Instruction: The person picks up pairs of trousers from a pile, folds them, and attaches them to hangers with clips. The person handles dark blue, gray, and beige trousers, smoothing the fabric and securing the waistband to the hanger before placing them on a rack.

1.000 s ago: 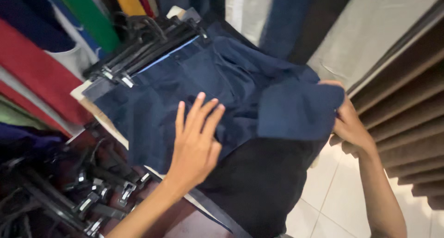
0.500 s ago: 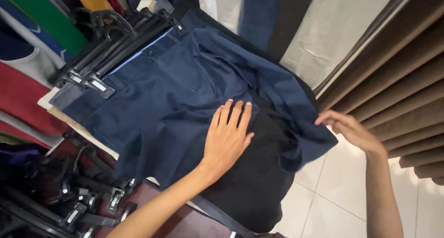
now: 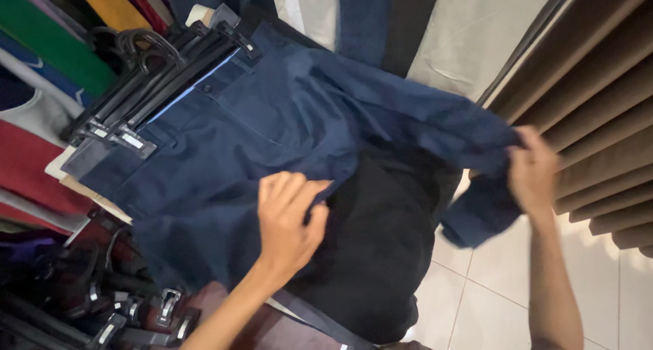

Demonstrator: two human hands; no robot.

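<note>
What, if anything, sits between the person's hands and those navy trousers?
Nothing visible. The left hand already grips a fold of the navy trousers at their lower edge, above the black garment underneath. The right hand pinches the far end of a trouser leg, pulled out toward the brown slatted wall.

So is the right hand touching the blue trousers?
Touching. The head view shows the right hand gripping the leg end of the blue trousers, its fingers closed around the cloth and lifting it.
</note>
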